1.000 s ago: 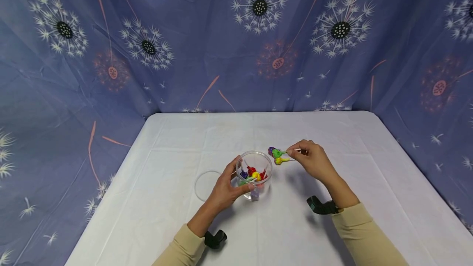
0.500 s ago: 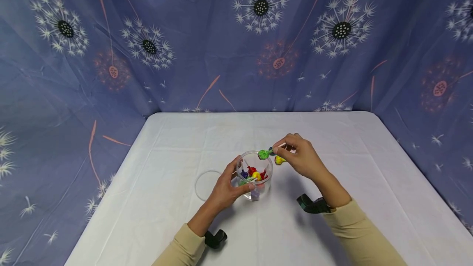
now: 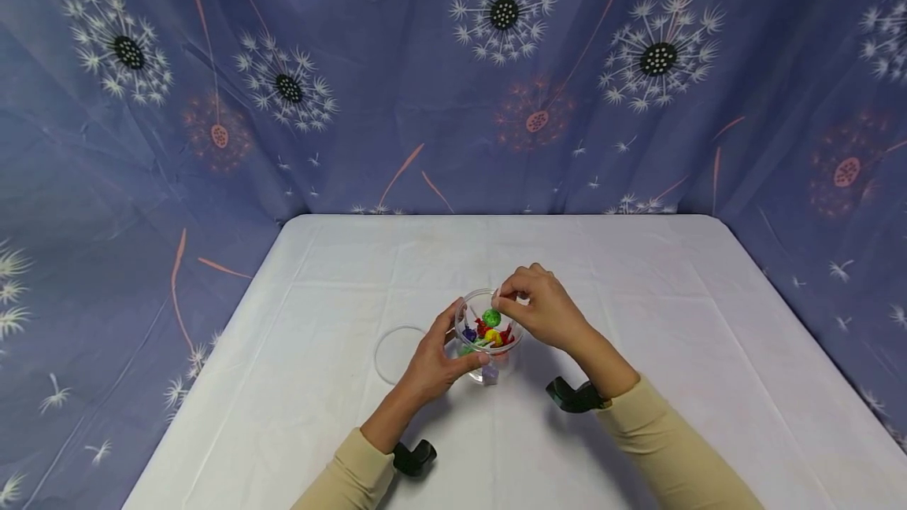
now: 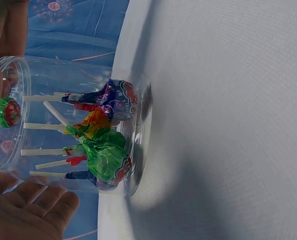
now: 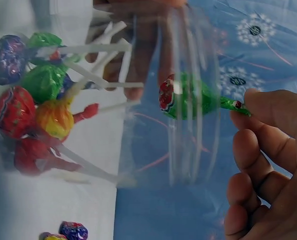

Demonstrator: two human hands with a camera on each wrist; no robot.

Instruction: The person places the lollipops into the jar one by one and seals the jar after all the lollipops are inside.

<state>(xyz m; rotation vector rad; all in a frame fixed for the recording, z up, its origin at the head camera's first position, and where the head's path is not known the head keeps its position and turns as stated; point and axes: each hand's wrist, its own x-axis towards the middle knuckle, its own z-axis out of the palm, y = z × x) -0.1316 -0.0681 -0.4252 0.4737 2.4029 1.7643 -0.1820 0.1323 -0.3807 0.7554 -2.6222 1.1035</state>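
Observation:
My left hand (image 3: 432, 360) grips a clear plastic jar (image 3: 520, 345) from the left, thumb in front and fingers behind. Inside the jar are several wrapped lollipops, among them a purple one (image 5: 8, 59), a red one (image 5: 13, 111) and a yellow-orange one (image 5: 55, 120); most sticks point up toward the mouth. My right hand (image 3: 546, 309) is at the rim and pinches a green lollipop (image 5: 186, 97) by its stick end. That lollipop hangs head down just inside the jar's mouth, above the others.
A round clear lid (image 3: 375, 351) lies on the white-covered table (image 3: 283, 415), left of the jar. Right of the jar, a purple lollipop (image 5: 74, 230) and a yellow lollipop (image 5: 55, 237) lie on the table; in the head view my right hand covers them. A dandelion-patterned curtain (image 3: 368, 101) surrounds the table.
My right hand has lifted the green lollipop off the table, carried it left and lowered its head into the jar's mouth. My left hand has kept its hold on the jar.

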